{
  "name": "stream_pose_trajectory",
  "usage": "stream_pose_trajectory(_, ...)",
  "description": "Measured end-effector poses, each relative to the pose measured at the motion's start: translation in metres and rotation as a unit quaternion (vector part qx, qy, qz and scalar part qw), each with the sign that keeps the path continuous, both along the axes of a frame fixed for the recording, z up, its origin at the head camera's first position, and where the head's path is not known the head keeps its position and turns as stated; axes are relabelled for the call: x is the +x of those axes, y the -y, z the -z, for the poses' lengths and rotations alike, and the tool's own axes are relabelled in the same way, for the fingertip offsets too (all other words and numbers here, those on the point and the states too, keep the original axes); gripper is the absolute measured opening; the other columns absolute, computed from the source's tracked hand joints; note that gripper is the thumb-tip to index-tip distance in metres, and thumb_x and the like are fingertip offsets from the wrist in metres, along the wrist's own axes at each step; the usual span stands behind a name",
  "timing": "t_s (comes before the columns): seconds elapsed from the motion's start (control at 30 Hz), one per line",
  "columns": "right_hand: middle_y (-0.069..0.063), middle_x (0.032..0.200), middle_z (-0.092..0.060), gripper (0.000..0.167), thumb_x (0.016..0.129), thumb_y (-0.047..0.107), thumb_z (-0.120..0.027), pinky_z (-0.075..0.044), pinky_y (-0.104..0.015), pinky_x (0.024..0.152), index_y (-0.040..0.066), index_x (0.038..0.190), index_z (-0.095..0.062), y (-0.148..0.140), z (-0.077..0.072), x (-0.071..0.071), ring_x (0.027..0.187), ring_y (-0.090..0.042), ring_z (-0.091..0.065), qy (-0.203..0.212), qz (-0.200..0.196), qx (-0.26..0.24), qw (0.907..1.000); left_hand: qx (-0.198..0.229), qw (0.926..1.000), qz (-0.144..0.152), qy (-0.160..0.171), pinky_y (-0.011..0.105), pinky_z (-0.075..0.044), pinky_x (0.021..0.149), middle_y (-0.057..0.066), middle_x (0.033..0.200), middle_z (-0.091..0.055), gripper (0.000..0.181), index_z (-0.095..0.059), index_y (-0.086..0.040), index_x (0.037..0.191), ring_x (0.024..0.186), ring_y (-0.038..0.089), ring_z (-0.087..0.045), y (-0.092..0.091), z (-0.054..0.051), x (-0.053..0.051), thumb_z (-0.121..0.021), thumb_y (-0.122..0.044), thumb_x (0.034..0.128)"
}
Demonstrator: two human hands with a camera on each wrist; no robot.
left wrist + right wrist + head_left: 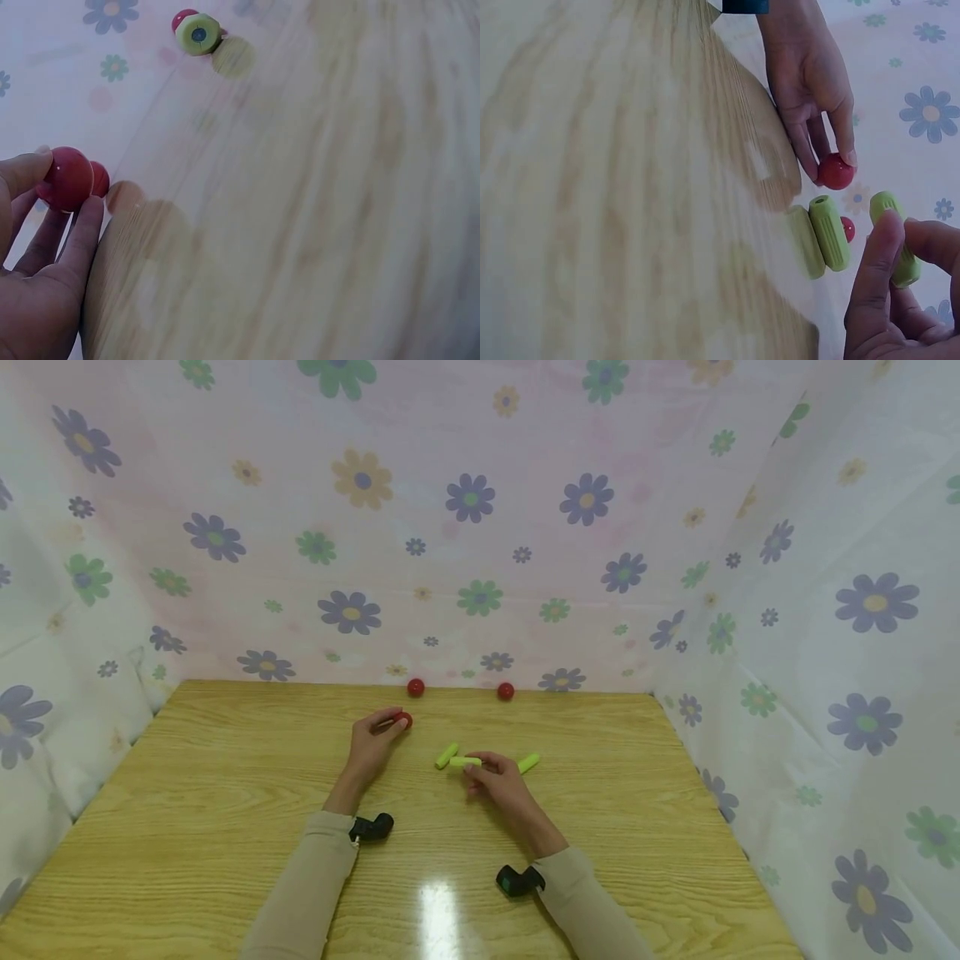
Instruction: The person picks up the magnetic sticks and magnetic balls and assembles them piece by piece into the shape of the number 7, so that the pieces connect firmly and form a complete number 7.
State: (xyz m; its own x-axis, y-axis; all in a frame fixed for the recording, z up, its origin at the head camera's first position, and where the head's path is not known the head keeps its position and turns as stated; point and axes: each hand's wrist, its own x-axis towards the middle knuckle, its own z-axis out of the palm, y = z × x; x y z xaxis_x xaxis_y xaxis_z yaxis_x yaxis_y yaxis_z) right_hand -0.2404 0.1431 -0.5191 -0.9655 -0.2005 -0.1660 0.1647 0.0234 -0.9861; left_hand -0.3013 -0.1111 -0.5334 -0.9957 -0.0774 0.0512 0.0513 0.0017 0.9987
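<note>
My left hand [371,747] pinches a red ball [69,180] between thumb and fingers, left of centre on the table. With thumb and fingertips my right hand [504,783] holds a ribbed light-green cylinder [897,240], which lies roughly level in the head view. A second green cylinder [447,756] rests on the table just left of the held one. Partly hidden behind the right hand, a third green cylinder [528,764] lies to its right. Whether the held ball touches the table cannot be told.
Two more red balls, one on the left [416,687] and one on the right [506,692], sit at the back edge of the wooden table [225,793]. Flower-patterned cloth [420,568] hangs behind the table and along both sides.
</note>
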Motion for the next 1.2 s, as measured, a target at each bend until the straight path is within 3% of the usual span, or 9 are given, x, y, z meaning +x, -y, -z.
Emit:
stream_pose_trajectory(0.2, -0.009, 0.097, -0.068, 0.034, 0.101, 0.010, -0.064, -0.058, -0.023, 0.071, -0.005, 0.131, -0.061, 0.003, -0.005, -0.002, 0.077, -0.011, -0.063, -0.002, 0.010, -0.008, 0.9999, 0.011, 0.9999, 0.005, -0.004, 0.018, -0.055, 0.087, 0.021, 0.136, -0.061, 0.041, -0.065, 0.003, 0.132, 0.123, 0.034, -0.060, -0.002, -0.001, 0.001, -0.072, -0.015, 0.0966)
stream_pose_trajectory(0.47, -0.013, 0.100, -0.068, 0.032, 0.103, 0.012, -0.062, -0.060, -0.026, 0.074, -0.001, 0.132, -0.062, 0.009, -0.010, -0.006, 0.080, -0.013, -0.065, -0.013, 0.014, -0.017, 0.9997, 0.040, 0.9991, 0.016, -0.004, 0.026, -0.058, 0.089, 0.022, 0.133, -0.061, 0.042, -0.064, 0.005, 0.132, 0.110, 0.017, -0.066, -0.007, -0.001, 0.000, -0.073, -0.013, 0.0954)
stream_pose_trajectory(0.7, -0.008, 0.095, -0.067, 0.031, 0.104, 0.012, -0.060, -0.060, -0.025, 0.074, -0.002, 0.131, -0.062, 0.020, -0.010, -0.014, 0.079, -0.011, -0.064, -0.023, 0.037, -0.039, 0.9983, 0.028, 0.9994, 0.019, -0.009, 0.021, -0.057, 0.087, 0.022, 0.131, -0.064, 0.041, -0.066, 0.004, 0.131, 0.114, 0.023, -0.066, -0.012, -0.003, -0.002, -0.075, -0.015, 0.0948)
stream_pose_trajectory(1.03, -0.023, 0.109, -0.067, 0.031, 0.103, 0.019, -0.063, -0.059, -0.028, 0.081, -0.004, 0.125, -0.064, 0.036, -0.011, -0.028, 0.088, -0.015, -0.067, -0.035, 0.126, -0.059, 0.9897, 0.025, 0.9996, 0.016, 0.003, 0.019, -0.055, 0.087, 0.021, 0.132, -0.063, 0.040, -0.066, 0.003, 0.131, 0.116, 0.026, -0.064, -0.017, -0.001, -0.005, -0.074, -0.012, 0.0948)
stream_pose_trajectory(1.2, -0.011, 0.096, -0.068, 0.024, 0.101, 0.017, -0.065, -0.057, -0.024, 0.075, -0.003, 0.115, -0.066, 0.041, -0.007, -0.041, 0.082, -0.013, -0.063, -0.045, 0.173, -0.064, 0.9819, 0.012, 0.9998, 0.018, 0.003, 0.017, -0.054, 0.087, 0.020, 0.133, -0.063, 0.040, -0.066, 0.003, 0.131, 0.119, 0.031, -0.062, -0.018, -0.002, -0.005, -0.074, -0.011, 0.0951)
